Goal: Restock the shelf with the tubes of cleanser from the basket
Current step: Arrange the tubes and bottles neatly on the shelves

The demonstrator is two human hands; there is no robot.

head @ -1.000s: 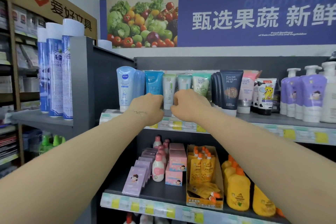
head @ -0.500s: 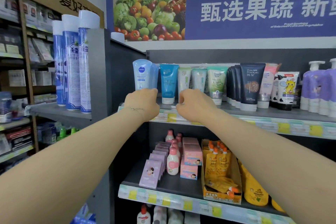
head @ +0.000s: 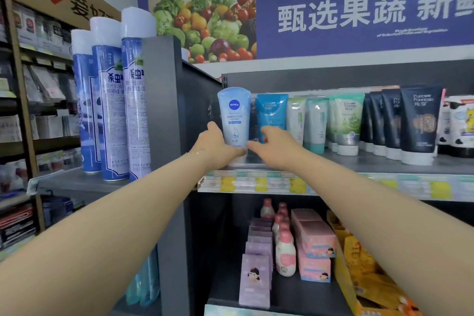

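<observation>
Head view: both arms reach to the top shelf (head: 372,161), at its left end.
Left hand (head: 218,145): thumb up the tube's left side, fingers curled round its low end, i.e. gripping it.
Right hand (head: 275,147): fingers stretched fairly straight, tips touching the tube's low right edge. No wrap seen; reads as steadying.
Nivea tube (head: 234,115): between the 2 sets of fingers, upright, cap end down. Base is hidden behind the fingers, so can't tell if it's seated on the shelf.
Why held so: prob. the low grip keeps the label facing front & lets the cap land flat; 2nd hand squares it up.
Why this spot: slot betw. side panel (head: 160,100), left of the left thumb, & teal tube (head: 272,113), just beyond the right thumb. Tube would head the row.
Basket: not in view.
Tube label: "NIVEA" in a blue roundel above the fingers; "4" just above the left fingertips; rest too small to read.
Dark tubes (head: 418,120): well right of the right hand, "Pure Fountain".
Spray cans (head: 112,110): far left of the left hand, "杀虫" legible.
Banner (head: 341,14): high above both hands, "甄选果蔬 新…", cut off at the edge.
Price strip (head: 282,183): below the wrists, yellow tags, text illegible.
</observation>
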